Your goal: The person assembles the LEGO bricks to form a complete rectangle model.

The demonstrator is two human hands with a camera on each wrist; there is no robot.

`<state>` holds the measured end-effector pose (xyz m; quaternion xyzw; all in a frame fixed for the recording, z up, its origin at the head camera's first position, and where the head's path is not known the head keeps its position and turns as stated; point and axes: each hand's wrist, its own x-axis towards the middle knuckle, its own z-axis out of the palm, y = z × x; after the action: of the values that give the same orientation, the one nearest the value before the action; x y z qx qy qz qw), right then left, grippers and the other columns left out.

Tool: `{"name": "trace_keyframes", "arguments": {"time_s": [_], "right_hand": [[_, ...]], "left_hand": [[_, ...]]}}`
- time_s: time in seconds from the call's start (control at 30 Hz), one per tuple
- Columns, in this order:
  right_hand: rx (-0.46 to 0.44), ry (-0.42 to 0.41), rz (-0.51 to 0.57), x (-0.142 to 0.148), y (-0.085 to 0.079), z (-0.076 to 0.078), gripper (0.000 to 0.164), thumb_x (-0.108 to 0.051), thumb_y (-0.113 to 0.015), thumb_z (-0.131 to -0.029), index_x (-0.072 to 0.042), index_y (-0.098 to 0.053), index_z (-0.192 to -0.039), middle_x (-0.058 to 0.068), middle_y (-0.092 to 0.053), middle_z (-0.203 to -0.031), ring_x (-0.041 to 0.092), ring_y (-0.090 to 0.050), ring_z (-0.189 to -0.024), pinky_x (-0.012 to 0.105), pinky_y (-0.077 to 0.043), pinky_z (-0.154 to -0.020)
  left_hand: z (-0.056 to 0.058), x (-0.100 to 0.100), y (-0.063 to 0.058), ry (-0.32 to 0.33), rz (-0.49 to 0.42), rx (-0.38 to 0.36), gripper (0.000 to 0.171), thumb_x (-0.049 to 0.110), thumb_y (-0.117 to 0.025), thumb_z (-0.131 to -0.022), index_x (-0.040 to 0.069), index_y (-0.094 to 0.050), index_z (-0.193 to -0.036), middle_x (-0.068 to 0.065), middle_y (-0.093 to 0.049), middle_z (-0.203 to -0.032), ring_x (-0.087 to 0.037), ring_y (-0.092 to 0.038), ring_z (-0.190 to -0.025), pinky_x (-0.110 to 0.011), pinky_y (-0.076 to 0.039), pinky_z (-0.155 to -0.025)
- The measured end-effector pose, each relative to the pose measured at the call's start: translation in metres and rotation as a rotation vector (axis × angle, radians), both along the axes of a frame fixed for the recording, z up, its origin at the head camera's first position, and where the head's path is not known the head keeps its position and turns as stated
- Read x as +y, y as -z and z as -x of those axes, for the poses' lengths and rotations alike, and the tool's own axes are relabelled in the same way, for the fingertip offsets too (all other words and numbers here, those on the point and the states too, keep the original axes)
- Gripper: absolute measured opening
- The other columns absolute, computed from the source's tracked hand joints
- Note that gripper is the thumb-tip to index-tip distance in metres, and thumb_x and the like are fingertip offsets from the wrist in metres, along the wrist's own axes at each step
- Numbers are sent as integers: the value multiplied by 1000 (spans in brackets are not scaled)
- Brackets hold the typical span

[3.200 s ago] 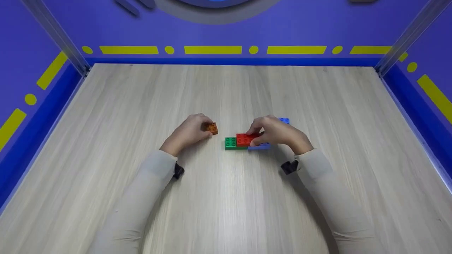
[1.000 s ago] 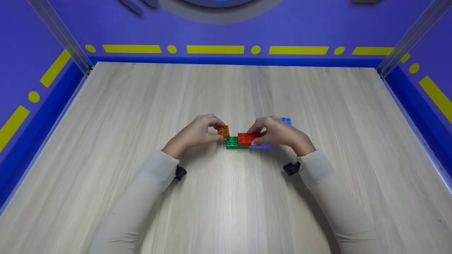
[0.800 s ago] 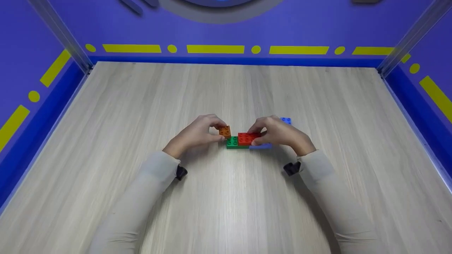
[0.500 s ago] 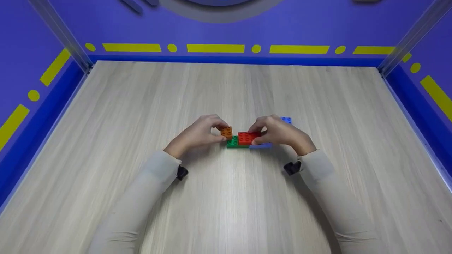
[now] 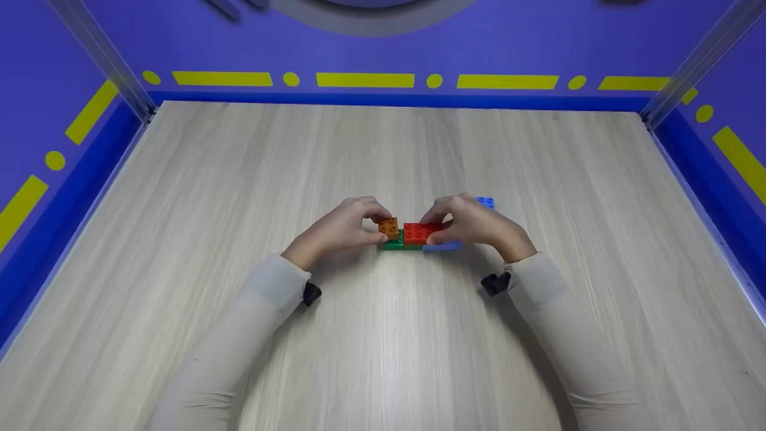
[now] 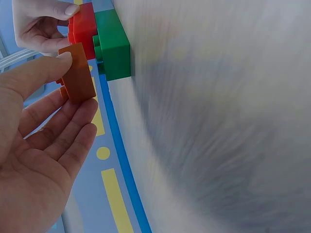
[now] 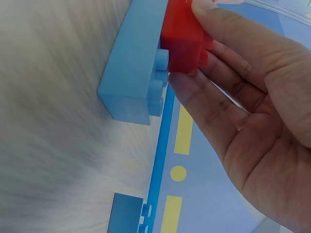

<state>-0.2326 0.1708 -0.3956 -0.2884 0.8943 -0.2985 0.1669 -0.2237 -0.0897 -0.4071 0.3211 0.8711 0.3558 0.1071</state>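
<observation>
My left hand (image 5: 344,227) pinches a small orange toy brick (image 5: 388,227) between thumb and fingers. That brick hangs over the left end of a green brick (image 5: 394,246), with a gap between them in the left wrist view. A red brick (image 5: 415,233) sits on top, bridging the green brick and a light blue brick (image 7: 131,63) standing end to end on the table. My right hand (image 5: 473,222) grips the red brick by its sides, thumb in front and fingers behind. It hides part of the red and light blue bricks in the head view.
Behind my right hand a separate blue brick (image 5: 486,202) stands on the wooden table (image 5: 383,335), and the right wrist view shows it too. Blue-purple panels (image 5: 371,57) with yellow marks close off the back and both sides.
The left hand has carried the orange brick rightward, from left of the row to over the green brick's left end. The right hand keeps its grip on the red brick.
</observation>
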Motion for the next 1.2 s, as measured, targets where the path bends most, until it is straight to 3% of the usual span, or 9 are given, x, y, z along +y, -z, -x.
{"name": "trace_keyframes", "arguments": {"time_s": [1.2], "right_hand": [[19, -7, -8, 0, 2, 0, 31, -14, -79, -79, -5, -73, -108, 10, -69, -107, 25, -64, -101, 39, -55, -85]], "left_hand": [[1, 8, 6, 20, 28, -7, 33, 12, -73, -84, 4, -68, -115, -7, -66, -108, -21, -58, -102, -40, -48, -94]]}}
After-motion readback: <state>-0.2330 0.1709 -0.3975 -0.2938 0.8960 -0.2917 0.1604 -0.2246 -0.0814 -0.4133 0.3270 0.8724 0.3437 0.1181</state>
